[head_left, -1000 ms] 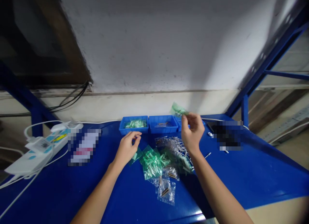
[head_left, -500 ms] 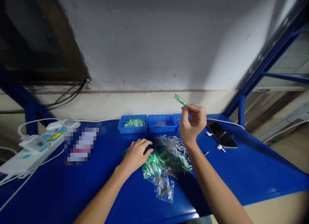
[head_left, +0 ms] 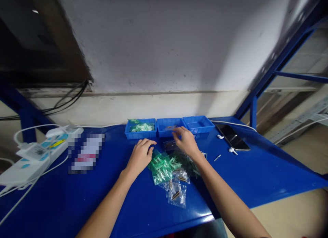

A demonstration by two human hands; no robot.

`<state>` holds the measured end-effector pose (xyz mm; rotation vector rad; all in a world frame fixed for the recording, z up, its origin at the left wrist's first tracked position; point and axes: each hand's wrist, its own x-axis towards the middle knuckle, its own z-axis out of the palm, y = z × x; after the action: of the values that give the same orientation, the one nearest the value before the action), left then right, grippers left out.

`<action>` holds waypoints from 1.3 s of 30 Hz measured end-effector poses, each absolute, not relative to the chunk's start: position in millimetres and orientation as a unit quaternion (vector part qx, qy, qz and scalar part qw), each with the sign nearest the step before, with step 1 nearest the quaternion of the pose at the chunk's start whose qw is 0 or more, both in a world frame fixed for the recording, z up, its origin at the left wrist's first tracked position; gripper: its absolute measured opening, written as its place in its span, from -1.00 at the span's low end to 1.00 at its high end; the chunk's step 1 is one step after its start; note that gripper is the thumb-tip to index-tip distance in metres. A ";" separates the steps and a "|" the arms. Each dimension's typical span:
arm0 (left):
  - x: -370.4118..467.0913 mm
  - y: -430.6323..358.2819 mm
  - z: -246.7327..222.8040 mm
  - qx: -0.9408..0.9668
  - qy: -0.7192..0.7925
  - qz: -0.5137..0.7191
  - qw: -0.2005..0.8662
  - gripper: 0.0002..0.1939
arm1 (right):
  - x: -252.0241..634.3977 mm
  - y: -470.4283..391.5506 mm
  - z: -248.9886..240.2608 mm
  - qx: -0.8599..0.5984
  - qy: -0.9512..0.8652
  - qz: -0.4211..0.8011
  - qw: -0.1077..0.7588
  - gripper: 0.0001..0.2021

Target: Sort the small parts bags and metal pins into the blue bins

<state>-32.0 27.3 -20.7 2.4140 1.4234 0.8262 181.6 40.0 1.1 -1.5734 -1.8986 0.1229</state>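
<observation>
My left hand [head_left: 141, 155] lies low over the blue table, fingers spread and holding nothing, at the left edge of the green plastic bags [head_left: 160, 168] of small pale parts. My right hand [head_left: 186, 141] is in front of the middle blue bin [head_left: 167, 133], fingers bent and apart, with nothing visible in them. Below it is a heap of bags and metal pins, partly hidden by the hand and forearm. Clear bags [head_left: 177, 195] with dark brown strips lie nearest the table's front. Green packets [head_left: 142, 127] fill the left blue bin [head_left: 140, 135].
The right blue bin [head_left: 198, 129] stands beside the middle one. A black phone [head_left: 234, 139], white earbuds [head_left: 232, 150] and a single metal pin [head_left: 217, 157] lie at the right. A white power strip [head_left: 38, 162] with cables is at the left, near a blurred paper [head_left: 87, 154].
My right hand has come down and left from its raised position and no longer holds the green packet. A green packet now sticks up in the left bin. My left hand has shifted slightly.
</observation>
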 end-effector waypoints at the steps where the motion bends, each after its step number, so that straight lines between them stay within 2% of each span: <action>1: -31.5 26.8 -20.5 0.820 0.488 0.280 0.108 -0.76 | 186.9 37.9 -2.6 -0.607 -0.737 0.055 0.291 -0.76; 5: -28.3 24.7 -22.4 0.817 0.499 0.267 0.110 -0.80 | 184.4 32.8 -11.4 -0.596 -0.784 0.061 0.163 -0.67; 8: -28.1 25.8 -25.9 0.814 0.506 0.263 0.114 -0.81 | 174.9 31.4 -13.7 -0.596 -0.788 0.054 0.145 -0.71; 10: -28.2 26.7 -26.9 0.812 0.506 0.268 0.118 -0.81 | 172.0 30.8 -12.6 -0.595 -0.779 0.045 0.192 -0.82; 13: -26.0 25.1 -22.9 0.799 0.500 0.305 0.135 -0.81 | 169.1 26.8 -7.2 -0.556 -0.767 0.040 0.317 -0.90; 16: -21.6 19.5 -13.4 0.750 0.499 0.357 0.245 -0.72 | 160.8 17.5 -1.2 -0.494 -0.767 0.049 0.408 -0.91; 20: -18.2 14.6 -3.6 0.644 0.487 0.417 0.418 -0.59 | 145.9 5.0 0.3 -0.445 -0.791 0.027 0.420 -0.87; 23: -19.6 15.7 -2.4 0.597 0.454 0.461 0.474 -0.60 | 140.4 1.3 -0.9 -0.430 -0.800 0.018 0.418 -0.81; 26: -21.8 16.9 -3.6 0.620 0.460 0.482 0.414 -0.68 | 140.2 1.6 -0.7 -0.436 -0.791 0.074 0.423 -0.77; 30: -21.5 14.5 -7.2 0.745 0.453 0.451 0.191 -0.80 | 143.4 5.3 1.1 -0.500 -0.743 0.157 0.415 -0.79; 33: -17.5 10.5 -12.5 0.816 0.413 0.399 0.067 -0.77 | 144.4 9.7 -0.6 -0.525 -0.710 0.248 0.398 -0.64; 36: -14.0 6.7 -15.7 0.845 0.390 0.366 0.013 -0.74 | 142.7 14.6 -6.6 -0.518 -0.657 0.341 0.428 -0.68; 39: -19.1 12.3 -11.9 0.847 0.396 0.354 0.010 -0.69 | 145.7 19.1 -9.9 -0.494 -0.598 0.366 0.513 -0.71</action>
<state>-19.1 12.3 -11.9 2.6445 1.2376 1.1042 145.7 19.1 -9.9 -1.1888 -1.4385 0.8813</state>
